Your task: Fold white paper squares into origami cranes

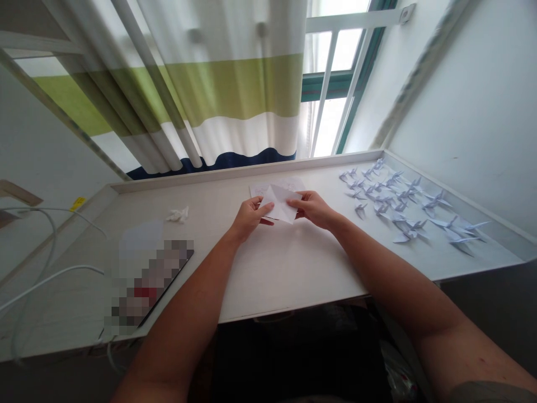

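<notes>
Both hands hold one paper (282,202) between them in the head view, over the middle of the desk (289,280). Left hand (250,214) grips its left side, with the thumb lying on the upper face and the other fingers around and under the edge. Right hand (312,208) pinches the opposite side in much the same way, thumb on top, fingers bent behind. Between the two thumbs the paper shows a pale, angular shape with a corner pointing up and creases across its face; its exact number of layers is too small to tell. Just beyond it, partly hidden by the paper and the hands, a sheet (297,183) with faint marks lies on the desk.

Off to the right, well apart from the right hand, many white folded cranes (400,206) stand in a loose cluster that reaches toward the far right corner, wings spread. Toward the left lies a crumpled tissue (178,215). Nearer the front edge, beside the left forearm, is a flat device (157,280), mostly blurred out by blocks. Pale cables (71,270) loop over the left end, and a yellow tag (78,203) shows by the left rim. Behind the desk hangs a curtain (235,84) with a green band, next to a bright window (344,50) with white bars.
</notes>
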A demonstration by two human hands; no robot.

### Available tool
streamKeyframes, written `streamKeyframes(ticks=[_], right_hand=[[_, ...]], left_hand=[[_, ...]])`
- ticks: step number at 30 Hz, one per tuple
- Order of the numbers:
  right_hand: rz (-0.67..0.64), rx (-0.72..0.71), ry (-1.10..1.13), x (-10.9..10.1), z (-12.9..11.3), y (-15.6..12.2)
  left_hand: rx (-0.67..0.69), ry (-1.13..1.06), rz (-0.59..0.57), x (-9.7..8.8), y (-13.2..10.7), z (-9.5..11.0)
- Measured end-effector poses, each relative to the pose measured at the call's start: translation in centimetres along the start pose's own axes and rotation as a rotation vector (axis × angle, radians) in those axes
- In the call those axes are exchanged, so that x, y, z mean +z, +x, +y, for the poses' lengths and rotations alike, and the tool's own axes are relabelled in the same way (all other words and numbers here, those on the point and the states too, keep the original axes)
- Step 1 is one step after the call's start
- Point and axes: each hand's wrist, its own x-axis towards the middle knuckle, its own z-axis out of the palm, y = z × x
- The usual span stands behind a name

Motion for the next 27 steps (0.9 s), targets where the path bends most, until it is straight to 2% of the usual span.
streamKeyframes(ticks=[4,11,17,21,27], right_hand=[[-0.051,0.054,0.014,-0.3,0.2,0.1],[-0.097,0.059,0.07,-0.4,0.2,0.2],[-0.089,-0.004,0.166,0.4,-0.6,-0.4],[-0.2,0.014,0.226,0.8,-1.4,-1.1],[-0.305,0.038,0.24,1.3,-1.7,-1.9]], left_hand=[[0.051,-0.001,0.047,-0.4,0.2,0.1],[0.051,-0.028,0.058,-0.6,0.2,0.4],[-0.004,-0.108,-0.035,-0.1,-0.4,1.1],[0.013,-0.203,-0.059,0.3,-1.0,1.7],[0.009,-0.18,-0.054,0.3,-1.8,2.0]])
